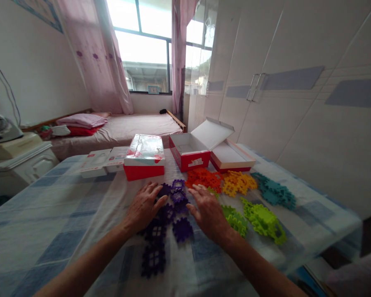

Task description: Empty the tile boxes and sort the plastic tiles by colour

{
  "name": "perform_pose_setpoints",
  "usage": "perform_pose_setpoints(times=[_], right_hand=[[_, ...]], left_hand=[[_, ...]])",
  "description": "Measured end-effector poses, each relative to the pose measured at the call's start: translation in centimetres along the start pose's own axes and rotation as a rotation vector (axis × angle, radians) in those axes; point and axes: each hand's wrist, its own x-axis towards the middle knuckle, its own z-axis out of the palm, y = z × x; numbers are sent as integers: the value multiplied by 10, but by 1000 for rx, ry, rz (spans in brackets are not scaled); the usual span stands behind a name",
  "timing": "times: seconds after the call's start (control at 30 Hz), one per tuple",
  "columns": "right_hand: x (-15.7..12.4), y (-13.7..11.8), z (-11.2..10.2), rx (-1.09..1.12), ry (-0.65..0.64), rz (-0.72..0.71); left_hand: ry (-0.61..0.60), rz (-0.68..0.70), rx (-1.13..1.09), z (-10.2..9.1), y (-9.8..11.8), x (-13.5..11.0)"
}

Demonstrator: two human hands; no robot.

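Observation:
Purple plastic building pieces with notched edges [183, 229] lie in a loose cluster on the table, some flat and some with window openings. My left hand [144, 205] rests at the cluster's left side, palm down and fingers apart, touching or just over its edge. On the right side, my right hand [207, 209] is spread the same way, between the purple pieces and the green ones [235, 221]. Neither hand grips anything that I can see. Beyond my right hand are piles of red-orange pieces [204, 177], yellow-orange pieces [238, 183], lime pieces [264, 220] and teal pieces [275, 191].
A closed red and white box [144, 169] stands behind the cluster, beside white cartons [94, 161]. An open red box [190, 161] and a shallow tray-like box [233, 159] sit right of it. The checked tablecloth [64, 218] covers the table. A bed [136, 123] and wardrobe [284, 123] lie beyond.

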Motion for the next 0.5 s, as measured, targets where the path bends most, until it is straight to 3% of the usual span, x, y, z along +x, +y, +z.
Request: perform_pose_setpoints(times=[0.17, 0.33, 0.5], right_hand=[[4, 34, -9, -309, -40, 197], [10, 44, -6, -329, -74, 203], [13, 47, -12, -272, -33, 254]], left_hand=[[-80, 94, -21, 16, 16, 41], [-150, 116, -28, 37, 31, 57], [-117, 107, -27, 36, 36, 58]])
